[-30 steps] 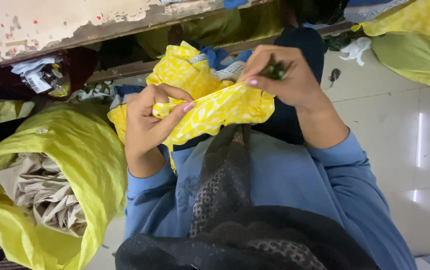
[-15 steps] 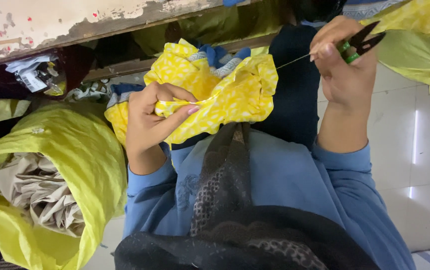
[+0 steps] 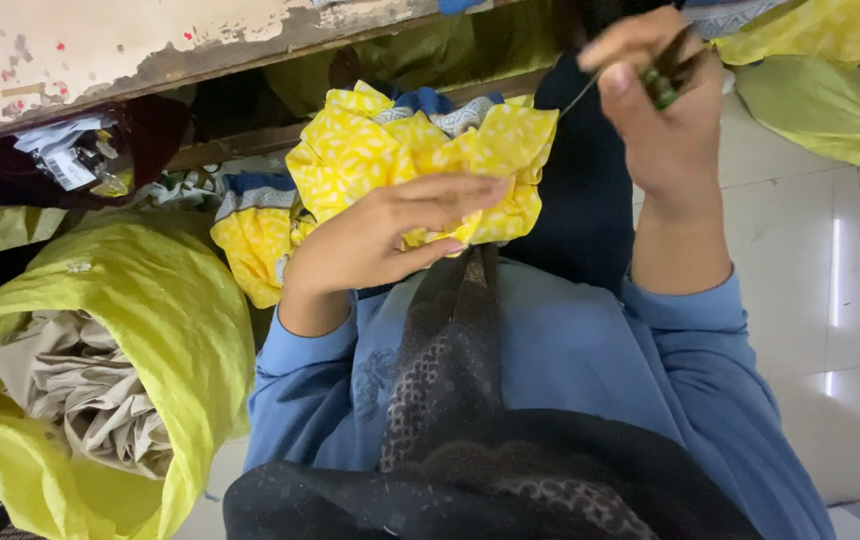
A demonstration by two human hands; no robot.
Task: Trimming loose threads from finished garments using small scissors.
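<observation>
Left hand (image 3: 380, 240) pinching yellow printed cloth (image 3: 420, 160), bunched at centre above lap. Right hand (image 3: 665, 120) raised far right, closed on small dark-green snips (image 3: 670, 75), thin thread (image 3: 580, 97) taut toward cloth. Fabric light, soft, floppy, likely slippery in folds; best gripped close beside seam.

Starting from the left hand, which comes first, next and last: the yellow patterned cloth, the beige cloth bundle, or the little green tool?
From the left hand, in the head view:
1. Yellow patterned cloth: held in that hand, just above it.
2. Little green tool: up to the right, in the right hand.
3. Beige cloth bundle: far down on the left, wrapped in lime fabric.
</observation>
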